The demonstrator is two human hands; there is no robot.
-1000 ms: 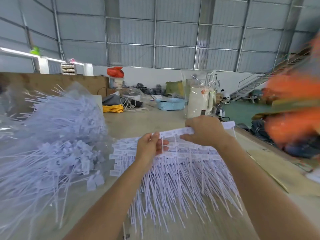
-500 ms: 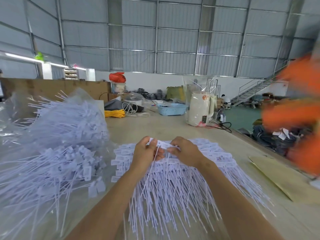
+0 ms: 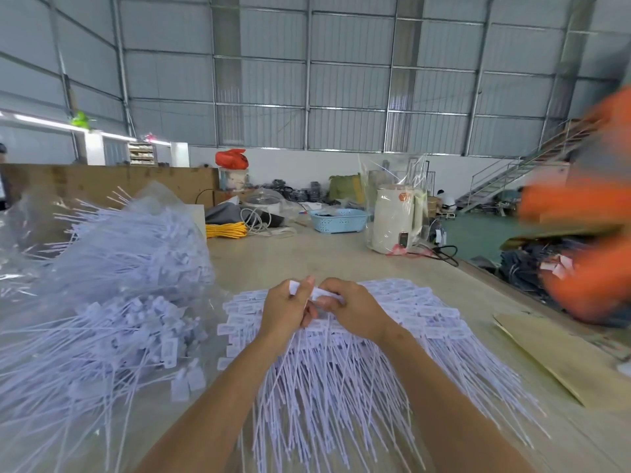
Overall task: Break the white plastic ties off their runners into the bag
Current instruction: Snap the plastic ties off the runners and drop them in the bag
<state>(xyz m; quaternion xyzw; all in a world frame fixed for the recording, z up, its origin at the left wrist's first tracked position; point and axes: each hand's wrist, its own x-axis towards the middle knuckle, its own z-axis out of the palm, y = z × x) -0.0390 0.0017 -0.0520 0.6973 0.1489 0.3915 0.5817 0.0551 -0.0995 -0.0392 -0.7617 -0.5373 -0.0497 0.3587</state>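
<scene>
A fan-shaped stack of white plastic ties on runners (image 3: 392, 339) lies on the table in front of me, tails pointing toward me. My left hand (image 3: 285, 310) and my right hand (image 3: 355, 310) meet above its far middle, both pinching one bunched set of ties (image 3: 316, 295) by the flat tag ends, its thin tails hanging down between my wrists. To the left sits a clear plastic bag (image 3: 102, 295) heaped with loose white ties, its open side facing the stack.
A wooden table (image 3: 307, 257) holds a cream kettle (image 3: 392, 220), a blue basket (image 3: 338, 220), yellow cord (image 3: 225, 230) and clutter at the back. Cardboard (image 3: 563, 356) lies at the right edge. A blurred orange shape (image 3: 587, 240) moves at far right.
My hands came together from a wide grip on a long runner strip, lowering to the stack's middle. The strip is now bunched between them. The view tilted slightly.
</scene>
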